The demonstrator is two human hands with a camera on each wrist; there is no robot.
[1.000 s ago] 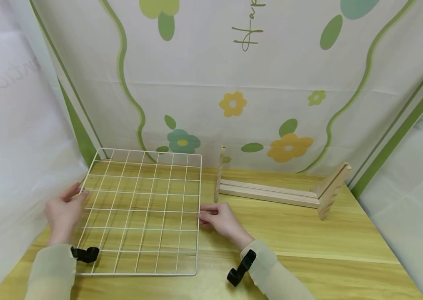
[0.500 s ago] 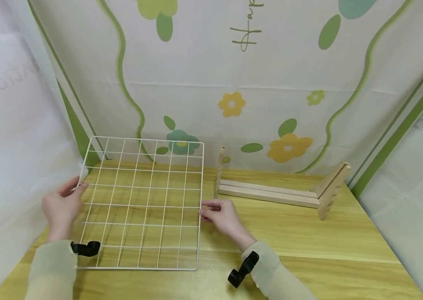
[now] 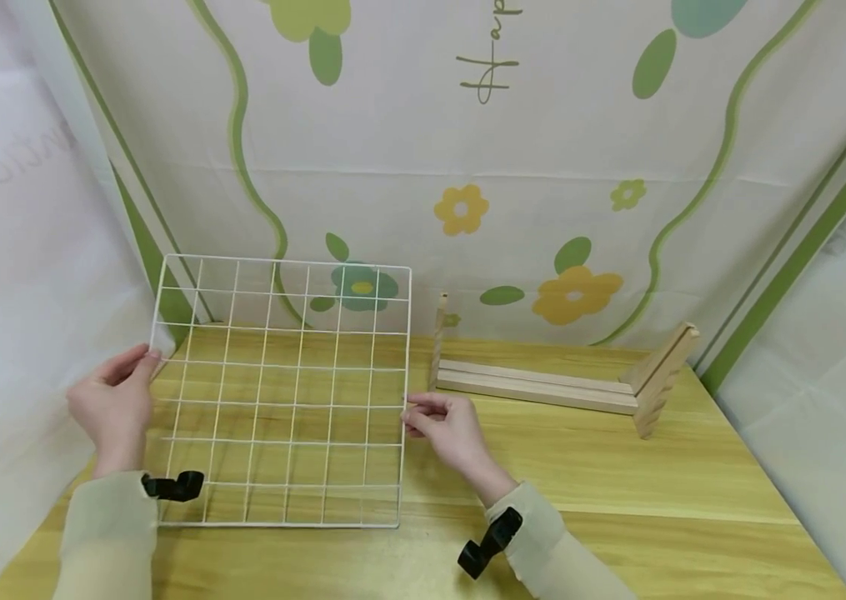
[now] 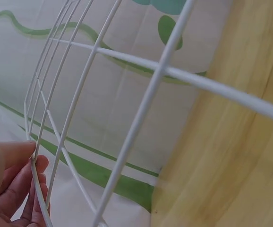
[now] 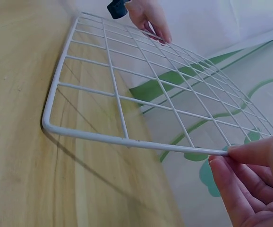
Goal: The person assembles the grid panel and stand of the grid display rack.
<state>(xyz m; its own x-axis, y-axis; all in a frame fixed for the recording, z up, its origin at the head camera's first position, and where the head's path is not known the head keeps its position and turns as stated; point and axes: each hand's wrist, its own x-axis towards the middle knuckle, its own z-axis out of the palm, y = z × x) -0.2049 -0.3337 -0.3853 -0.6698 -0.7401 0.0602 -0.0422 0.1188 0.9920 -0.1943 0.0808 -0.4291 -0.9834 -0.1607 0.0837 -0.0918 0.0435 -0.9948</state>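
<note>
A white wire grid panel [image 3: 295,367] leans tilted over the wooden table, its near edge low and its far edge raised. My left hand [image 3: 113,408] pinches the left side wire; in the left wrist view the thumb and fingers of that hand [image 4: 16,184] close around the rim. On the opposite side wire, my right hand [image 3: 453,433] pinches between thumb and fingertips. The right wrist view shows this grip [image 5: 254,179], with the panel's near corner [image 5: 46,124] at the tabletop.
A wooden stand [image 3: 535,387] with a grooved crossbar and two uprights is at the back right of the table [image 3: 618,500]. Behind it hangs a white cloth [image 3: 543,150] with printed flowers, and more cloth flanks both sides.
The panel's far edge has risen, so the panel tilts more steeply. Both hands have moved slightly up with it, still pinching its sides. The wooden stand has stayed in place.
</note>
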